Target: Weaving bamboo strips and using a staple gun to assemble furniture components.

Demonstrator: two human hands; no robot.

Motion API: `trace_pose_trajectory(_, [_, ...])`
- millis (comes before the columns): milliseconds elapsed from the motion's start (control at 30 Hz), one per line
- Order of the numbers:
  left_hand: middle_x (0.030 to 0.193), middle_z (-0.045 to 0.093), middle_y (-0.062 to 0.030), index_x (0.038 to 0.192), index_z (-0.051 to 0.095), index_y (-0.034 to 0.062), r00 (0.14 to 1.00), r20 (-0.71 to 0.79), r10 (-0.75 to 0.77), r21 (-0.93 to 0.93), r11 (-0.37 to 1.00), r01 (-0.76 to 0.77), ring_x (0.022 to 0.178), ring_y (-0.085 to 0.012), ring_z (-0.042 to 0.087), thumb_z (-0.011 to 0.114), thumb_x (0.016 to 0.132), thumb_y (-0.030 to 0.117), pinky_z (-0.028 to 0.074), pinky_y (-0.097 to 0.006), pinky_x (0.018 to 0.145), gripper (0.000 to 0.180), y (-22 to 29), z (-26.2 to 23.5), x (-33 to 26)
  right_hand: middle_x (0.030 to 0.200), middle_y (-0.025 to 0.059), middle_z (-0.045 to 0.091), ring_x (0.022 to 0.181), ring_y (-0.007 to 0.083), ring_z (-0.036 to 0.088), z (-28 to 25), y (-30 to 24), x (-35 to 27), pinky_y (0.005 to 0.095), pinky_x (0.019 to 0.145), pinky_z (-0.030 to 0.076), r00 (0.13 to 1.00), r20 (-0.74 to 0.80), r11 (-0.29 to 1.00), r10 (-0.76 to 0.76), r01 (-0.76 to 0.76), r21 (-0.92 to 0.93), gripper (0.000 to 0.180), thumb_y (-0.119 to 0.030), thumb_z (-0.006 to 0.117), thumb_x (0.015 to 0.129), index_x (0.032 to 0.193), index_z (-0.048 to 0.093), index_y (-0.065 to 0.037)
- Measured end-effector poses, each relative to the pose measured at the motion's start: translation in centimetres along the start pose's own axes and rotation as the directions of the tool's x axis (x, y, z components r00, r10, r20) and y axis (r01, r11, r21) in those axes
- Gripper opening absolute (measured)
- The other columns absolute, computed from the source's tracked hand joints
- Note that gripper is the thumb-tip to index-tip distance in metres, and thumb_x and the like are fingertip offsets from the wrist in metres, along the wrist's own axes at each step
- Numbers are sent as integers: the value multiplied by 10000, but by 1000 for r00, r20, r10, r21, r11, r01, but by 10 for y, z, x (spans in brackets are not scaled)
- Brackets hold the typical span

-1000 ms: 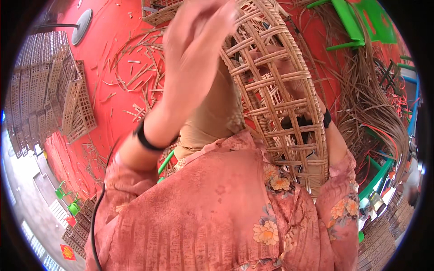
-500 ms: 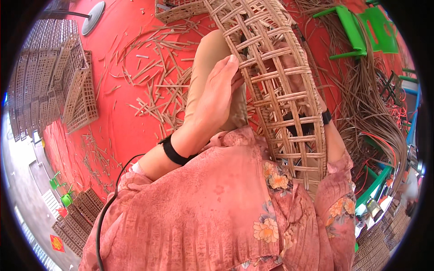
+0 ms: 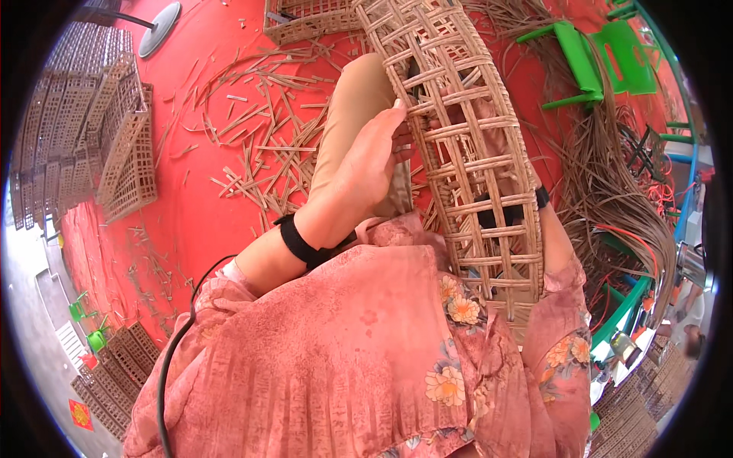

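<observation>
Right of centre, a woven basket (image 3: 489, 162) slants down-right. Left hand (image 3: 366, 164) flanks it, unclenched; right hand's (image 3: 498, 141) grip, behind weave, unclear.

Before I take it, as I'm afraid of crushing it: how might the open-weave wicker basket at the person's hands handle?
The wicker basket is probably light for its size, since its weave leaves wide gaps. The thick twisted edge suggests a fairly stiff frame. The slim strips between could flex or crack if pressed.
</observation>
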State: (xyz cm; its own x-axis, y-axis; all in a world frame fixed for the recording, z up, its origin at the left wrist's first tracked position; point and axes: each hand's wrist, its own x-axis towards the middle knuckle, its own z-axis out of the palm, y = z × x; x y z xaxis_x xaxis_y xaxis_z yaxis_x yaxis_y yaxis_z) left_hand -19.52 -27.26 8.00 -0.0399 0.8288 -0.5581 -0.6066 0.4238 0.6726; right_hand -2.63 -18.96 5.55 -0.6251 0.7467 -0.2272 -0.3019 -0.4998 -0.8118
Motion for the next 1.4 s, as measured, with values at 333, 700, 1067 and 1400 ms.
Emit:
trace_pose_trajectory(333, [1076, 597, -23, 1104, 550, 121, 997, 77, 14, -68, 998, -9, 963, -147, 512, 450, 962, 339, 375, -311, 853, 279, -12, -6, 8, 918, 87, 645, 851, 200, 630, -50, -51, 27, 340, 790, 531, 926, -302, 970, -226, 243, 20, 260, -259, 562, 906, 1022, 598, -29])
trace_pose_trajectory(700, [1161, 548, -50, 1183, 491, 60, 995, 102, -4, -109, 994, 15, 1027, -155, 482, 466, 953, 404, 360, -314, 871, 414, -12, -6, 11, 922, 105, 561, 863, 243, 562, -117, -167, -31, 323, 802, 491, 584, -439, 668, -683, 743, -50, 183, -124, 467, 957, 1058, 535, 13])
trace_pose_trajectory(1067, [1211, 521, -57, 1234, 459, 46, 993, 114, -25, -94, 995, 36, 1057, -167, 466, 449, 954, 432, 343, -322, 907, 476, -12, -1, 10, 791, 51, 574, 579, 65, 387, -73, -149, -37, 186, 490, 266, 463, -476, 663, -748, 483, -572, 410, -199, 411, 918, 1237, 558, 14])
trace_pose_trajectory(1400, [1188, 536, -50, 1209, 474, 66, 993, 117, -12, -111, 994, 25, 1041, -164, 475, 457, 953, 419, 346, -322, 900, 436, -12, -6, 8, 742, 48, 580, 538, 83, 345, -36, -79, 2, 196, 465, 262, 844, -334, 896, -418, 324, -303, 376, -185, 370, 929, 1127, 593, 43])
